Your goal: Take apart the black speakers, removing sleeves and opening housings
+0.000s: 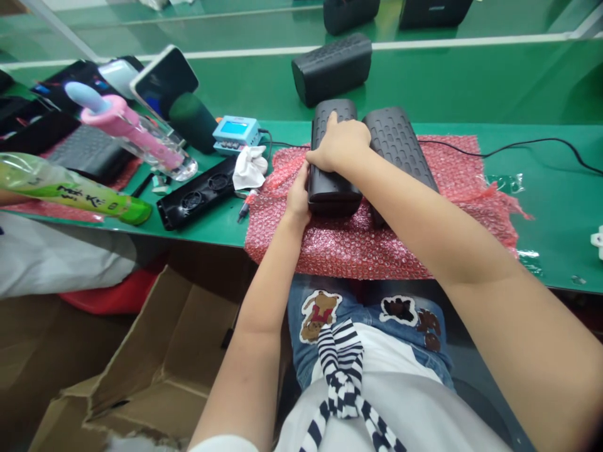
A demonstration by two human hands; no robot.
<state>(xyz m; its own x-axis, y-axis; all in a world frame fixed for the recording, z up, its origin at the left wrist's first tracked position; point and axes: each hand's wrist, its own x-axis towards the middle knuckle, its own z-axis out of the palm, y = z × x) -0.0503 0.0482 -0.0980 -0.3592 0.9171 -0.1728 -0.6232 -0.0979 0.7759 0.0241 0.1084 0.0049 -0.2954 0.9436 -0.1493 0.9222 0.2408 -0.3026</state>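
A black speaker [332,188] with a patterned top rests on red bubble wrap [377,254]. My left hand [298,194] grips its left side; the fingers on the far side are partly hidden. Over the top of the same speaker lies my right hand [346,145], index finger stretched out on the surface and thumb spread toward the left edge. The right hand's other fingers are partly hidden. Close on the right is a second black speaker [396,135], partly covered by my right forearm.
Left stand a light blue meter [237,133], a black panel with two round drivers [200,193], white tissue [249,168], a pink cup [134,129] and a green-labelled bottle [70,188]. Another speaker [332,68] lies behind. A black cable [522,145] runs right. Below is an open cardboard box [164,339].
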